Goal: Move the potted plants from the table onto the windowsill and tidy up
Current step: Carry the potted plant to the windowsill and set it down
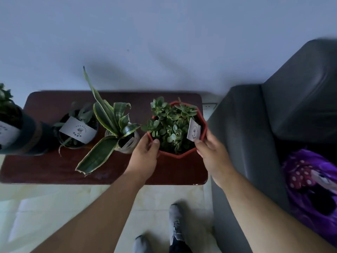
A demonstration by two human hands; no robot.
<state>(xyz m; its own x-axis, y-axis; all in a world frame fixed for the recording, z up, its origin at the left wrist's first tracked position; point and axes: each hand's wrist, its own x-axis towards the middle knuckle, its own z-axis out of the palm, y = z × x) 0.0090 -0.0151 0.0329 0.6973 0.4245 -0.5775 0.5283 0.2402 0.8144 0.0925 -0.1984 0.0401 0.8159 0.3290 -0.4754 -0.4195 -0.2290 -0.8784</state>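
Your left hand (144, 157) and right hand (213, 156) are grasping the red pot (179, 154) from opposite sides, thumbs hooking over its rim and the other fingers wrapping the outer wall below. The pot is sitting between your hands at the right end of the dark table (45, 168), and whether it is lifting clear of the wood yet cannot be told. A leafy succulent is filling it, and a white tag (194, 131) is standing in the soil just beyond your right thumb.

By the look of it, you are picking up one plant to carry it off; no windowsill is showing here, so the next move is calling for a level lift and a turn away from the table, keeping the pot upright so soil and tag are staying put.

Just left of your left hand, the snake plant (113, 125) in its clear pot is spreading long leaves, one drooping close to your wrist, so be minding it as you are lifting. Further left a small dark pot (76, 130) with a white card is standing, and at the far left edge a dark wrapped pot (16, 130) is partly cut off. That is making four potted plants in all, three of them untouched.

To the right of your right hand a grey sofa (273, 125) is standing against the table, with a purple cloth (310, 179) lying on it.
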